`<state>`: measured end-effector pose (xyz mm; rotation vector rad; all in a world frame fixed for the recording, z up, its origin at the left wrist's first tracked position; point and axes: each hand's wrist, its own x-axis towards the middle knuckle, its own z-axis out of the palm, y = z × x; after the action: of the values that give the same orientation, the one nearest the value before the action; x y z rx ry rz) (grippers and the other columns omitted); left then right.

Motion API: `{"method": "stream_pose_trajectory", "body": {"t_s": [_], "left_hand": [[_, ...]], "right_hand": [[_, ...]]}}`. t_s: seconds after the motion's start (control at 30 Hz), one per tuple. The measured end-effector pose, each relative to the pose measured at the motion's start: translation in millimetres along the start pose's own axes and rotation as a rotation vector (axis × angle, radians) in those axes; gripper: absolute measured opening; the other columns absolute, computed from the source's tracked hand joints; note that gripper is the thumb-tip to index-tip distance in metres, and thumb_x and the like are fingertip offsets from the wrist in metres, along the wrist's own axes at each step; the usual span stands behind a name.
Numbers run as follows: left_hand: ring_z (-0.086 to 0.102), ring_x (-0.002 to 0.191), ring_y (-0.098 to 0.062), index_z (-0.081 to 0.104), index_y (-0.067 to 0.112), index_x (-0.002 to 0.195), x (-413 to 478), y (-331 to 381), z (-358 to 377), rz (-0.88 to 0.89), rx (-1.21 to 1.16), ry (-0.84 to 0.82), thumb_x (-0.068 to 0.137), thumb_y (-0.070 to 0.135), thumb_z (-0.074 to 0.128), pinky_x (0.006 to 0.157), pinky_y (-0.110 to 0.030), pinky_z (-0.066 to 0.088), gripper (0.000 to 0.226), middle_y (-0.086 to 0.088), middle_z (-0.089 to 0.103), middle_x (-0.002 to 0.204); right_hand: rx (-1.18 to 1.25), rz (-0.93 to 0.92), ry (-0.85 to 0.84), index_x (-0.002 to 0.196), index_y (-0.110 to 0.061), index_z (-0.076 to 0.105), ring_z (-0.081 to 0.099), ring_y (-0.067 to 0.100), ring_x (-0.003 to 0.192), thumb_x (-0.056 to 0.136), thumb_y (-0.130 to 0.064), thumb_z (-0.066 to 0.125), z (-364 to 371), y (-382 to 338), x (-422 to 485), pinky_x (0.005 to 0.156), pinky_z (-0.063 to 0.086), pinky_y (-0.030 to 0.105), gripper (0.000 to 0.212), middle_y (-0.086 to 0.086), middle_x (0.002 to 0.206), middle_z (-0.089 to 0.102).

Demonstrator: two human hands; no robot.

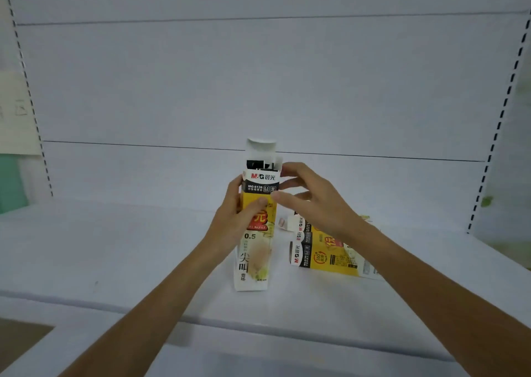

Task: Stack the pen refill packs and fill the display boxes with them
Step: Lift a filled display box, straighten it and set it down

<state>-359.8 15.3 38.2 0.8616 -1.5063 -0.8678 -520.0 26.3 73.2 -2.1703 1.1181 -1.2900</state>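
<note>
Upright display box (256, 257) standing on the white shelf (115, 247), top flap open, dark pen refill packs (256, 164) showing inside. I am gripping its middle with my left hand (238, 215), thumb across the front. My right hand (313, 201) is touching the upper right edge; whether it is pinching, I cannot tell. More boxes (324, 254) are lying just to the right.

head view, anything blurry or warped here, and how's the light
Head view: the logo on the upright box is sharp, its lower print smeared. Head view edges are soft, and the slotted shelf uprights bow from wide-angle distortion. Head view light is flat, with faint shadows on the shelf.
</note>
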Motion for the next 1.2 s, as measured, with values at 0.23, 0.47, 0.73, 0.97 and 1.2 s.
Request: {"method": "stream_pose_trajectory", "body": {"t_s": [0.23,0.47,0.73,0.97,1.2], "left_hand": [[0.063,0.098,-0.014,0.021,0.052,0.122,-4.1,4.7,-10.9,0.104,0.039,-0.039,0.082,0.02,0.068,0.079,-0.03,0.053,0.069,0.002,0.058,0.111],[0.063,0.088,-0.01,0.041,0.028,0.124,1.6,11.9,-15.4,0.008,0.156,-0.014,0.078,0.029,0.071,0.076,-0.03,0.055,0.056,0.004,0.061,0.113],[0.061,0.086,-0.011,0.044,0.027,0.109,2.2,6.5,-18.3,0.004,0.183,-0.013,0.079,0.032,0.068,0.068,-0.023,0.051,0.038,0.009,0.058,0.1],[0.064,0.089,-0.016,0.044,0.026,0.11,7.9,0.9,-20.2,-0.017,0.159,-0.024,0.08,0.034,0.067,0.075,-0.029,0.054,0.038,0.003,0.062,0.103],[0.062,0.085,-0.007,0.042,0.027,0.117,2.7,0.3,-23.0,0.008,0.132,-0.057,0.081,0.032,0.067,0.074,-0.025,0.053,0.045,0.008,0.06,0.104]], "right_hand": [[-0.082,-0.151,0.202,0.12,-0.029,0.056,0.055,0.001,0.104,0.092,-0.028,0.055,4.3,-26.3,3.8,0.078,0.05,0.017,0.028,-0.009,0.123,0.051],[-0.233,0.102,0.093,0.085,-0.022,0.063,0.057,0.013,0.097,0.088,-0.014,0.055,3.3,-48.9,37.0,0.083,0.054,0.036,0.011,-0.004,0.108,0.055],[-0.101,0.294,-0.163,0.099,-0.004,0.066,0.059,0.012,0.085,0.088,-0.023,0.052,9.9,-65.1,55.4,0.083,0.054,0.039,0.025,0.0,0.086,0.065],[-0.499,0.284,-0.259,0.095,-0.017,0.066,0.056,0.019,0.098,0.094,-0.031,0.043,26.9,-63.3,66.9,0.079,0.053,0.039,0.027,-0.001,0.097,0.064],[-0.163,0.279,-0.189,0.09,-0.015,0.071,0.058,0.012,0.097,0.096,-0.05,0.035,1.7,-70.9,59.3,0.084,0.052,0.038,0.05,-0.005,0.11,0.063]]}}
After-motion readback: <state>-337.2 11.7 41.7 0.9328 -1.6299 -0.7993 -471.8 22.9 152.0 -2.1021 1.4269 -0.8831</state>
